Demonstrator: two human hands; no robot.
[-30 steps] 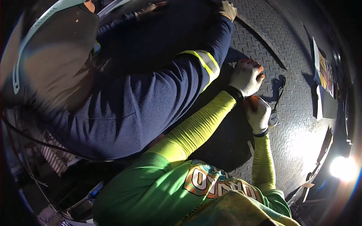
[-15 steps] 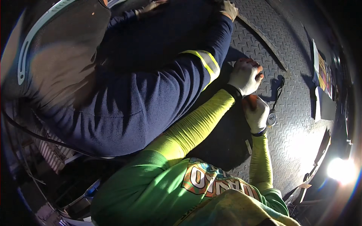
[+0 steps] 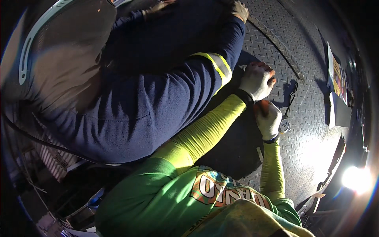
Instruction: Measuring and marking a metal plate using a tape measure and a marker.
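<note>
My left hand (image 3: 256,81), in a white glove with a yellow sleeve, is a closed fist on a steel tread plate (image 3: 312,138); an orange tool end (image 3: 271,76) shows at its knuckles. Just below, my right hand (image 3: 269,120), also gloved, is closed around an orange handle (image 3: 262,106) between the two fists; most of the tool is hidden. A small round tag on a dark cord (image 3: 284,125) lies beside my right hand. A co-worker in a navy top with a reflective band (image 3: 215,67) leans across the plate on my left, touching my left forearm.
The co-worker's hard hat (image 3: 59,43) fills the upper left, and their gloved hand (image 3: 239,10) rests at the top. Coloured papers (image 3: 336,75) and a dark flat box (image 3: 340,113) lie at the right. A bright lamp (image 3: 357,177) glares at the lower right.
Both my fists stay where they were on the plate. The co-worker's hard hat and back have shifted slightly in the view.
</note>
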